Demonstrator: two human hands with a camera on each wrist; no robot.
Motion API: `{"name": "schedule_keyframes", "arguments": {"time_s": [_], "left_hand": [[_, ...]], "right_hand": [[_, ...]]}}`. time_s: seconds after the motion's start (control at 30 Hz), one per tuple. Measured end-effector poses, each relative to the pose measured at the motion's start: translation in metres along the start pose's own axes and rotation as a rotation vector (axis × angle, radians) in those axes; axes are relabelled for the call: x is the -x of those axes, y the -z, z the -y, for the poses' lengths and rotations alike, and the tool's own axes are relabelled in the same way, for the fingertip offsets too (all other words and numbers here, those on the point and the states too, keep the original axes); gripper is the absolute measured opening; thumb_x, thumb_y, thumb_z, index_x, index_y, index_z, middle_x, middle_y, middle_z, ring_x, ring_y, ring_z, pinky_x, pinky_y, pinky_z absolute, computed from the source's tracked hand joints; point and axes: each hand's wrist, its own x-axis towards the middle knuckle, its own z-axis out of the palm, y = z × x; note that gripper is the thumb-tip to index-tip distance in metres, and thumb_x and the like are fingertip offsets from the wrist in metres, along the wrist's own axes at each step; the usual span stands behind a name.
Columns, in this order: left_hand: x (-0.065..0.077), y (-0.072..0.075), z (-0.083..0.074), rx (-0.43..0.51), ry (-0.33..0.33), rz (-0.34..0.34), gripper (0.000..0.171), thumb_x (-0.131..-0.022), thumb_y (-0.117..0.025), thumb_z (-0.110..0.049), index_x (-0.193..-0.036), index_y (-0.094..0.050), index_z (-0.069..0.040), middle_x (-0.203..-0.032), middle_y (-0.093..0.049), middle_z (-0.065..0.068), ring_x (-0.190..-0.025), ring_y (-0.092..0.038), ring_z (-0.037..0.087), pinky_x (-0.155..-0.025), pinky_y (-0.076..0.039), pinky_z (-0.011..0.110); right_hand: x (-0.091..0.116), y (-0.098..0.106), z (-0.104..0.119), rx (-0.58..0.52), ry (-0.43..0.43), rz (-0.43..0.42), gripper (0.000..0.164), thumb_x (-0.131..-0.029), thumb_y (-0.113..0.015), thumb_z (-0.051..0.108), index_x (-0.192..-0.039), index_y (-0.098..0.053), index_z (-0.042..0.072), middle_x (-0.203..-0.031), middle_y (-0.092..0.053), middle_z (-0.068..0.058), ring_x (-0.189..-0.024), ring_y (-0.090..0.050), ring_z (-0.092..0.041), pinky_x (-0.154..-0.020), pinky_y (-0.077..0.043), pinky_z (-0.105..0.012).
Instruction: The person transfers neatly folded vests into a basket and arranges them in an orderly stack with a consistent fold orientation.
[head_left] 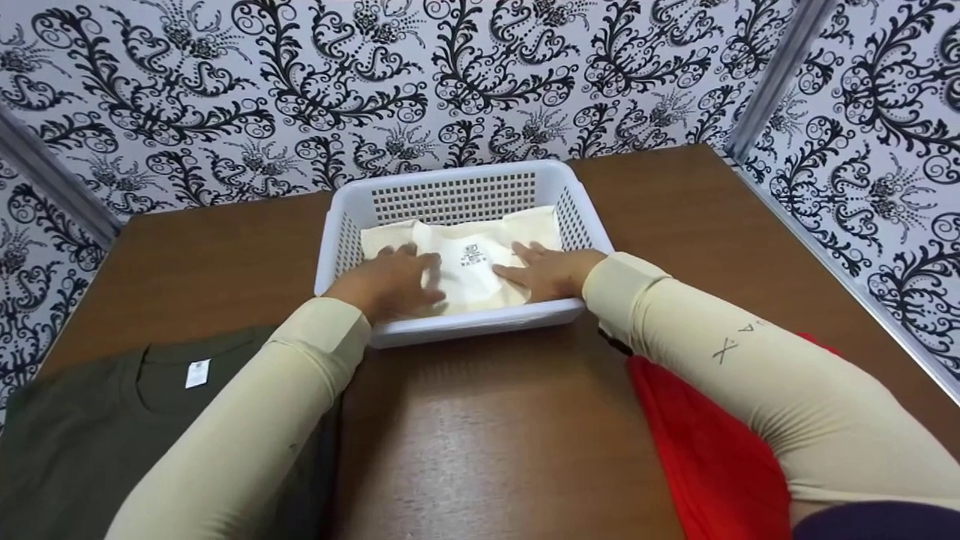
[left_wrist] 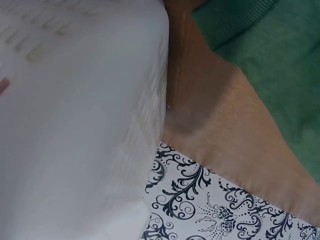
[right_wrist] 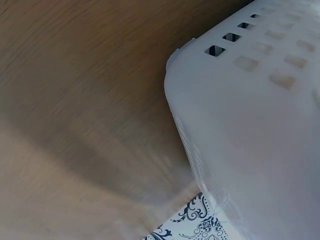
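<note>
A white plastic basket (head_left: 480,324) with a grid of square holes stands against the back of the table. Inside lies a folded cream garment (head_left: 472,281) with small dark print near its middle. My left hand (head_left: 390,281) rests on the left part of the garment, fingers spread and slightly blurred. On the right part lies my right hand (head_left: 551,271), its fingers extended flat over the cloth. Both wrists cross the basket's front rim. The left wrist view is mostly filled by the basket wall (left_wrist: 100,125), and the right wrist view shows a basket corner (right_wrist: 225,115).
To the left, a dark green T-shirt (head_left: 82,427) with a white neck tag is spread on the brown table (head_left: 487,435). Red cloth (head_left: 712,442) lies at the right, partly under my right forearm. Black-and-white patterned walls (head_left: 480,82) border the table.
</note>
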Motion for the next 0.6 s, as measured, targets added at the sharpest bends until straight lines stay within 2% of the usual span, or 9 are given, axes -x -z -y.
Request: {"name": "schedule_keyframes", "arguments": {"time_s": [0.13,0.2,0.5,0.53,0.6], "left_hand": [[0.000,-0.004,-0.001,0.002,0.052,0.096,0.078,-0.084,-0.053,-0.053,-0.148,-0.018,-0.024,-0.155,-0.007,0.015,-0.136,-0.007,0.050,-0.104,-0.019,0.065],[-0.001,-0.006,0.000,0.005,0.058,0.116,0.079,-0.083,-0.054,-0.053,-0.148,-0.018,-0.024,-0.155,-0.004,0.016,-0.136,-0.005,0.051,-0.103,-0.018,0.067],[0.006,-0.006,-0.008,0.003,0.082,0.172,0.075,-0.084,-0.053,-0.052,-0.147,-0.020,-0.026,-0.154,0.000,0.017,-0.136,-0.008,0.051,-0.104,-0.018,0.066],[0.006,-0.005,-0.009,-0.001,0.081,0.171,0.075,-0.085,-0.054,-0.051,-0.147,-0.022,-0.025,-0.154,-0.002,0.017,-0.136,-0.009,0.051,-0.104,-0.019,0.065],[0.010,-0.005,-0.012,-0.003,0.053,0.125,0.068,-0.084,-0.057,-0.045,-0.143,-0.033,-0.021,-0.151,-0.020,0.019,-0.133,-0.024,0.048,-0.103,-0.027,0.061]], "right_hand": [[0.000,0.001,0.000,0.002,0.001,0.005,0.074,-0.087,-0.048,0.052,-0.147,-0.006,0.036,-0.155,0.011,-0.009,-0.142,0.008,-0.032,-0.111,-0.014,-0.055],[0.001,0.000,0.001,0.006,0.005,0.009,0.075,-0.087,-0.048,0.052,-0.147,-0.006,0.035,-0.155,0.011,-0.009,-0.142,0.008,-0.032,-0.111,-0.014,-0.055],[0.008,-0.002,0.003,0.007,0.019,-0.008,0.075,-0.087,-0.049,0.050,-0.147,-0.008,0.033,-0.155,0.009,-0.011,-0.142,0.006,-0.034,-0.110,-0.015,-0.056],[0.008,-0.003,0.004,0.004,0.014,-0.008,0.075,-0.087,-0.050,0.050,-0.147,-0.008,0.034,-0.155,0.008,-0.010,-0.142,0.006,-0.033,-0.110,-0.015,-0.056],[0.008,-0.004,0.005,-0.003,0.003,-0.010,0.075,-0.087,-0.051,0.049,-0.147,-0.008,0.035,-0.155,0.008,-0.009,-0.142,0.006,-0.032,-0.111,-0.016,-0.055]]}}
